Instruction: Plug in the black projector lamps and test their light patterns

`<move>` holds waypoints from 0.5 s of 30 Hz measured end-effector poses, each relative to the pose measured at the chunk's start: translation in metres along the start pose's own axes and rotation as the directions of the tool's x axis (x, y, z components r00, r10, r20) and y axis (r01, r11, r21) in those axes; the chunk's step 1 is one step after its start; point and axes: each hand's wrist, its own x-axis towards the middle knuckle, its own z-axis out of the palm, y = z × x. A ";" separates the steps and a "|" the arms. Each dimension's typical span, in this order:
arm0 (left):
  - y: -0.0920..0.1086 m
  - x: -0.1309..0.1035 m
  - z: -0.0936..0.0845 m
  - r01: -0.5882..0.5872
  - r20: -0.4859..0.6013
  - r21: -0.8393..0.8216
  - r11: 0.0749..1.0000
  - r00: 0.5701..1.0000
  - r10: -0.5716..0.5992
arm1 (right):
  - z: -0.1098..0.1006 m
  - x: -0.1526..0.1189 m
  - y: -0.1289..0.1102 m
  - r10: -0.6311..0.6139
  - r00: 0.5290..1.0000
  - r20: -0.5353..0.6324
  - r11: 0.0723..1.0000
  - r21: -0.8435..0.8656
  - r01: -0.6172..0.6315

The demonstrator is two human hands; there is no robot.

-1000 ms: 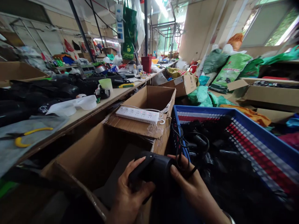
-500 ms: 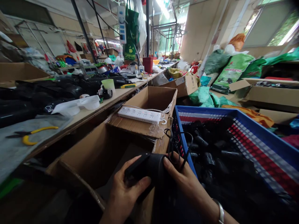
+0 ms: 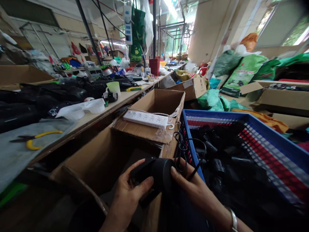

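Note:
A black plastic housing (image 3: 160,174) with a round, drum-like end is held between both hands in the lower middle of the view. My left hand (image 3: 131,190) is closed around its left part, thumb on the near side. My right hand (image 3: 190,180) grips the round end, with the thumb along its rim. A thin black cable (image 3: 181,143) loops up beside the right fingers; where it joins is hidden. Below the left hand is an open cardboard box (image 3: 89,161). A blue plastic crate (image 3: 193,151) holding many dark plastic parts (image 3: 229,161) stands close to my right hand.
A white power strip (image 3: 146,119) lies on a cardboard flap ahead. On the bench at left are yellow-handled pliers (image 3: 35,140), a clear plastic tray (image 3: 80,109), a pale green cup (image 3: 113,88) and heaped black parts (image 3: 48,96). Green bags (image 3: 248,71) are piled at back right.
The housing has turned slightly in my hands, showing more of its round end. The cable loop has shifted right. Both hands keep their hold.

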 end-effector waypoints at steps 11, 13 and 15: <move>-0.021 -0.008 0.000 -0.153 -0.124 0.244 0.958 0.975 0.187 | 0.009 0.004 0.011 0.019 0.999 -0.026 0.998 0.053 -0.018; -0.024 -0.013 0.003 -0.211 -0.158 0.368 0.905 0.946 0.285 | 0.005 -0.003 0.018 0.045 0.999 -0.012 0.993 0.110 -0.043; -0.028 -0.020 0.010 -0.321 -0.151 0.453 0.832 0.892 0.427 | 0.001 -0.010 0.026 0.041 0.999 -0.009 0.985 0.170 -0.039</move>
